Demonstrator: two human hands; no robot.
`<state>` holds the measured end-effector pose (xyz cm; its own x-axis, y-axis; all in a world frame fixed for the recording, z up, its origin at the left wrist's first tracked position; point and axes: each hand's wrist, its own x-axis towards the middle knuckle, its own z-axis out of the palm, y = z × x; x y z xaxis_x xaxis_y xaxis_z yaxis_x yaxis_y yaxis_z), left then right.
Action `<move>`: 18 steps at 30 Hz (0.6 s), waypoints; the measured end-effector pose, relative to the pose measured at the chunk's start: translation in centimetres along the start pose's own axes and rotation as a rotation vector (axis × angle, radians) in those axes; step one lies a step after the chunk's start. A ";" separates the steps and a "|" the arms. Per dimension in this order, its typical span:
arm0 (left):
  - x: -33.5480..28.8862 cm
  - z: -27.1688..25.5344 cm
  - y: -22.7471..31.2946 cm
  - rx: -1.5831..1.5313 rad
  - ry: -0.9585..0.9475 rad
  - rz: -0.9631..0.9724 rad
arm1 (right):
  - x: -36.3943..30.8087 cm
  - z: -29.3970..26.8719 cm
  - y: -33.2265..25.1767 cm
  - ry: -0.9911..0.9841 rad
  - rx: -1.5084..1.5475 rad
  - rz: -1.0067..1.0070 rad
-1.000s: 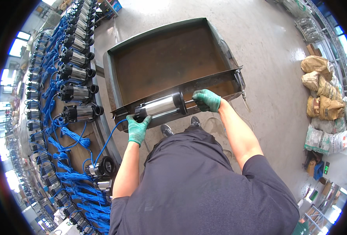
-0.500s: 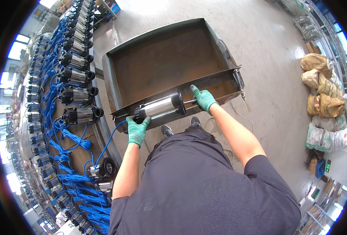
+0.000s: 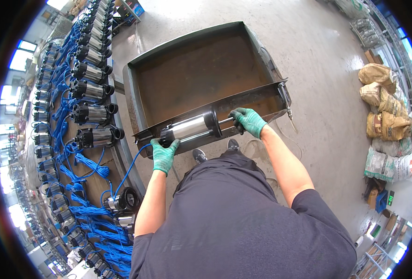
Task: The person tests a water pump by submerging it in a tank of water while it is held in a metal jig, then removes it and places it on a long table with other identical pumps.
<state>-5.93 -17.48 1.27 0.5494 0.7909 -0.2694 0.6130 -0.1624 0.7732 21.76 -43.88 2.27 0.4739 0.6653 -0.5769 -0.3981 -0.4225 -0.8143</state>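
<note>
A submersible pump (image 3: 189, 127) with a bright steel body and black ends lies lengthwise in a narrow metal trough along the near side of a tank (image 3: 132, 93). My left hand (image 3: 163, 156), in a green glove, grips the pump's left end, thumb and fingers spread around it. Beside that hand a blue cable (image 3: 136, 156) runs off to the left. A slim metal rod (image 3: 226, 120) sticks out of the pump's right end. Around its outer end the gloved fingers of my right hand (image 3: 249, 122) are closed; the fingertips look dark, and the rod's tip is hidden.
To the left, a long bench (image 3: 104, 160) carries a row of similar pumps (image 3: 94, 114) and bundled blue cables (image 3: 97, 211). A valve with a hose (image 3: 288, 110) hangs at the trough's right end. Stacked sacks (image 3: 387, 125) stand along the right side.
My right hand has turned over, from thumb up with the palm against the rod's end to fingers curled around the rod. My left hand and the pump have stayed in place.
</note>
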 end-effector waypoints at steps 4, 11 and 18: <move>-0.2 0.0 0.3 0.005 0.003 0.001 | 0.3 -0.4 0.7 0.024 0.016 -0.037; -0.1 0.0 0.4 0.022 -0.003 -0.017 | 0.0 1.7 1.0 0.144 -0.018 -0.132; 0.1 0.1 -0.6 -0.002 -0.012 -0.017 | -1.3 2.9 1.7 0.274 -0.216 -0.401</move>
<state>-6.17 -17.29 0.75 0.5457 0.7865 -0.2892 0.6211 -0.1479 0.7697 18.15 -43.68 1.81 0.7548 0.6280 -0.1895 0.0137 -0.3039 -0.9526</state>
